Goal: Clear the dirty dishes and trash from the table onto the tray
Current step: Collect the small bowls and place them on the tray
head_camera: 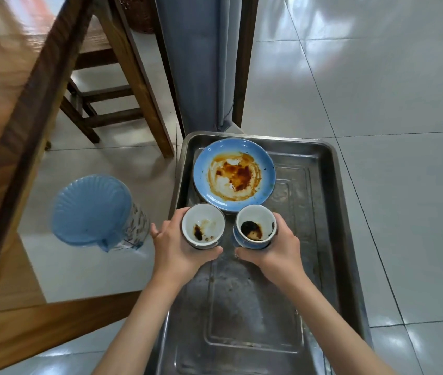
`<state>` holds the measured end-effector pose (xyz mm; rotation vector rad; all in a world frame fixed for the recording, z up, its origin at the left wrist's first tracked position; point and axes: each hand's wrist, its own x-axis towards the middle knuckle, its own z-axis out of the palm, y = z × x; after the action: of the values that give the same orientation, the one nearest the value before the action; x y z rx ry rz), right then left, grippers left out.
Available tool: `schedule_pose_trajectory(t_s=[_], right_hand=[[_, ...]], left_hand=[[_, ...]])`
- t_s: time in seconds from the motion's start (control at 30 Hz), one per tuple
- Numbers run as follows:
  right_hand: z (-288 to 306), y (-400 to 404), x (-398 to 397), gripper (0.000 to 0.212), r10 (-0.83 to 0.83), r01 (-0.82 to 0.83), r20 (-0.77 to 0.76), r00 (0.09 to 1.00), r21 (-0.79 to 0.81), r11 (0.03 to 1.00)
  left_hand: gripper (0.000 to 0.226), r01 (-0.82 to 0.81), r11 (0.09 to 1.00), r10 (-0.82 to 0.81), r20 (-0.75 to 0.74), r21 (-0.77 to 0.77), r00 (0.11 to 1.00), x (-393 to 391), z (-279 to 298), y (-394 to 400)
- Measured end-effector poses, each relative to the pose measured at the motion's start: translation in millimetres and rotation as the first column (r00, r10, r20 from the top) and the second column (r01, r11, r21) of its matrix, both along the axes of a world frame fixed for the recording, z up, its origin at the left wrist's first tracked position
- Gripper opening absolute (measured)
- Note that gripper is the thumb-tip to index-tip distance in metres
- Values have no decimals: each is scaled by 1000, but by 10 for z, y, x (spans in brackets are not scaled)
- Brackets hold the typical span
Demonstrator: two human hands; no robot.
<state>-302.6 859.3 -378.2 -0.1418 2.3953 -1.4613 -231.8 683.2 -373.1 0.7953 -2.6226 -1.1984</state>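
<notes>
A metal tray [320, 212] lies below me, with a sauce-stained blue plate [209, 169] at its far left end. My left hand [174, 247] grips a small white cup [204, 226] with dark stains inside, held over the tray's left edge just in front of the plate. My right hand [274, 253] grips a second small cup [255, 228], blue outside, with dark residue in its bottom. Both cups are upright and side by side. I cannot tell whether they touch the tray.
The wooden table [6, 109] runs along the left, its edge close to the tray. A blue-lidded bin [93, 209] stands on the tiled floor between table and tray. A wooden stool [117, 85] stands behind it, and a grey post [201, 63] rises beyond the tray.
</notes>
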Motion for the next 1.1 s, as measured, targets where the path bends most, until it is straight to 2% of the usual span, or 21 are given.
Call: schedule_pose_trajectory(t_s=[0.9,1.1], right_hand=[[-56,-23,-11,78,53,-54,-38,998,-47,997],[-55,-25,19,83,29,-30,-27,999,-67,997]], left_hand=[[85,65,998,-65,42,-1,997,-65,39,-29],[88,63,997,-64,33,48,997,-35,52,-8]])
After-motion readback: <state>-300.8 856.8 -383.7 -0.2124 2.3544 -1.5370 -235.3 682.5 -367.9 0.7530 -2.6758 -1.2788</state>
